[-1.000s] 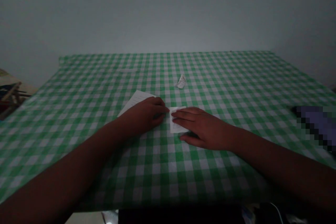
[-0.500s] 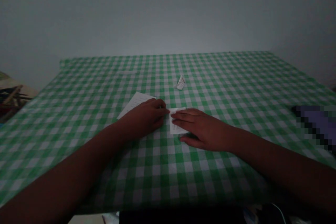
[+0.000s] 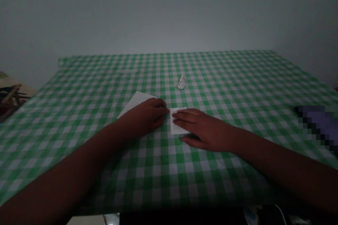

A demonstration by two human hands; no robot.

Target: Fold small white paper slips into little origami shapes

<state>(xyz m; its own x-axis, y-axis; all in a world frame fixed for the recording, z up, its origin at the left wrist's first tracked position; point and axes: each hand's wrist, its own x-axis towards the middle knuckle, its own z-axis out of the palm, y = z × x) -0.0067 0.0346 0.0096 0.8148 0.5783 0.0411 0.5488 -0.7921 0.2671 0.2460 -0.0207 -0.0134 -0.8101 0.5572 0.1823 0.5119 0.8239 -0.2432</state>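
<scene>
A small printed paper (image 3: pixel 176 130) lies flat on the checked cloth in front of me, its right part hidden under my right hand. My right hand (image 3: pixel 202 129) rests on it with the fingers stretched out and the thumb apart, nearer to me. At the paper's upper left corner, my left hand (image 3: pixel 149 116) has its fingers curled together and the fingertips touching the edge. Partly behind the left hand and wrist is a larger lined sheet of paper (image 3: pixel 136 101). Farther back sits a small crumpled scrap of paper (image 3: pixel 181 82).
A green and white checked tablecloth (image 3: pixel 158 168) covers the table, which meets a plain wall (image 3: pixel 169 14) at the back. On the right edge lies a dark, pixelated flat object (image 3: pixel 319 123). A thin pale strip (image 3: pixel 128 71) is at the far left of the cloth.
The view has shifted very slightly. Both hands and the papers keep nearly the same places.
</scene>
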